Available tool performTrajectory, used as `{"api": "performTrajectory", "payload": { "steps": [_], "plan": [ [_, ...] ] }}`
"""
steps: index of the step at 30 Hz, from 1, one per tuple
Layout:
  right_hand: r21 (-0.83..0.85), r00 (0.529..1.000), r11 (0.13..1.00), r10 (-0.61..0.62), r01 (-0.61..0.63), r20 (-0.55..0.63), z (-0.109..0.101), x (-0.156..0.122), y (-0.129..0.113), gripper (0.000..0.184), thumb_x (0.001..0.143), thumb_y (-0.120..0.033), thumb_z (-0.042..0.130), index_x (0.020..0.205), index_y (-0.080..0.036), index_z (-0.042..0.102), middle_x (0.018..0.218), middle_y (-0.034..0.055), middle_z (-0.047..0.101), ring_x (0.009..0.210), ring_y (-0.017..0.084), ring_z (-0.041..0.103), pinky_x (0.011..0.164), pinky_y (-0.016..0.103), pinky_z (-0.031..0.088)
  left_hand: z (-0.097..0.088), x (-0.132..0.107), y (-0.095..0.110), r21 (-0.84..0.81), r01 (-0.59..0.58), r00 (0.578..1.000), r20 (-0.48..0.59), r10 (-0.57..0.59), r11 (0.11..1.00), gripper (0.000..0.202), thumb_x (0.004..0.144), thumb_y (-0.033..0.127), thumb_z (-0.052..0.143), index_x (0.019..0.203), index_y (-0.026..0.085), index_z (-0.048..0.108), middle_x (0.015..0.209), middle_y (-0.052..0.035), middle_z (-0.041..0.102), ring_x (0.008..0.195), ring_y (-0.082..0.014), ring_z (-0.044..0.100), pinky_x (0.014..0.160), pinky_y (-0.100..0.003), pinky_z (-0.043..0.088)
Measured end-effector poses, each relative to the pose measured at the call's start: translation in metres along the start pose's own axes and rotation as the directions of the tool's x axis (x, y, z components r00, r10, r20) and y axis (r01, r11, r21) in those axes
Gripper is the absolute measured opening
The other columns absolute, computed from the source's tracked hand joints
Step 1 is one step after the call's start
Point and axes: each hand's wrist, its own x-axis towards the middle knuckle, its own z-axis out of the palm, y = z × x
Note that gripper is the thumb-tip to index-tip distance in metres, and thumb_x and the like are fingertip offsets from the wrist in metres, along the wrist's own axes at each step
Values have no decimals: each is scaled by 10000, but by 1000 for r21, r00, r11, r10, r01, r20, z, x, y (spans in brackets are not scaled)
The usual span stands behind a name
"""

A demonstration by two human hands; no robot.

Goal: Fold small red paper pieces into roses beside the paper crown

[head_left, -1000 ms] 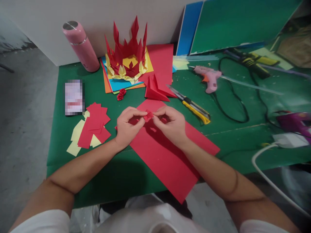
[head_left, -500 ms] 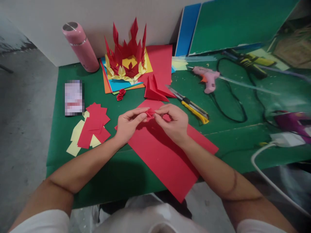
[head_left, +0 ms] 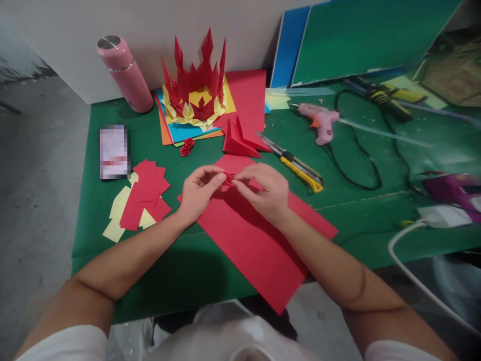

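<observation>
Between my fingertips is a small folded piece of red paper (head_left: 229, 177), partly hidden by the fingers. My left hand (head_left: 201, 191) pinches it from the left, thumb on top. My right hand (head_left: 267, 191) grips its other side between thumb and forefinger. Below both hands a large red paper sheet (head_left: 259, 245) lies aslant on the table. Just beyond them are folded red paper pieces (head_left: 240, 140) and two small red paper roses (head_left: 187, 147). A red and yellow paper crown (head_left: 195, 95) stands on stacked coloured paper at the back.
A yellow utility knife (head_left: 296, 168) lies right of my hands, blade out. Beyond it are a pink glue gun (head_left: 319, 120) and its cord. Cut red and yellow paper strips (head_left: 141, 198), a phone (head_left: 114, 152) and a pink flask (head_left: 126, 75) are on the left.
My right hand has shifted slightly left, closer to my left fingertips. Less of the folded red paper shows between them, and its angle has changed. The other things are where they were.
</observation>
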Motion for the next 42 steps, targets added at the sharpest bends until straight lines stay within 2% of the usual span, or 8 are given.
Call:
{"api": "performTrajectory", "payload": {
  "steps": [7,11,18,25,28,34,39,42],
  "plan": [
    [24,990,991,132,-134,57,0,0,-4,116,851,-202,624,741,-234,633,715,-3,709,671,154,649,668,304,509,-2,1,-5,33,-12,1000,8,12,999,336,687,481,783,827,189,695,783,-9,716,656,-113,675,658,-264,578],
    [21,986,988,151,-153,76,2,0,-2,107,849,-198,598,751,-232,623,696,-6,690,664,151,637,666,300,506,-2,1,-4,44,0,1000,4,0,999,337,690,472,783,846,186,699,858,-21,725,673,-104,678,630,-236,575],
    [-61,985,990,-119,127,122,-1,-2,4,92,860,-160,579,840,-233,631,796,34,718,731,169,653,679,313,511,-4,1,-5,78,72,997,-8,-72,994,300,697,459,783,778,173,743,671,-14,715,524,-75,603,545,-200,519],
    [-110,963,966,-216,235,158,-9,4,15,121,893,-183,558,839,-248,645,787,27,714,708,158,639,659,312,505,-3,1,-6,9,102,981,162,-102,995,389,644,489,814,926,225,774,851,-41,759,656,-115,660,677,-262,566],
    [-108,938,946,-280,306,206,-13,5,18,127,904,-201,549,842,-254,647,795,20,712,710,151,638,656,303,510,-3,1,-4,83,52,973,221,-69,995,338,711,515,757,907,240,778,815,-34,742,651,-111,638,657,-253,545],
    [-106,907,932,-306,348,290,-13,4,16,159,921,-217,515,838,-268,641,794,15,704,704,149,632,662,308,524,-4,0,0,312,-195,959,261,113,930,446,828,637,549,814,253,777,591,-4,582,562,-115,531,544,-249,450],
    [-16,920,955,-279,295,276,-7,0,7,138,909,-192,536,826,-254,626,790,12,703,697,140,630,655,292,514,-3,-1,-1,374,-292,947,244,211,880,551,847,678,463,669,234,736,526,-5,514,580,-139,534,621,-285,457],
    [0,953,974,-221,225,208,-4,0,3,110,878,-176,573,803,-237,625,764,14,708,684,143,631,655,287,512,-3,-3,-1,375,-285,947,249,201,882,546,864,672,439,769,235,754,534,-7,511,572,-144,531,597,-286,459]
  ]
}}
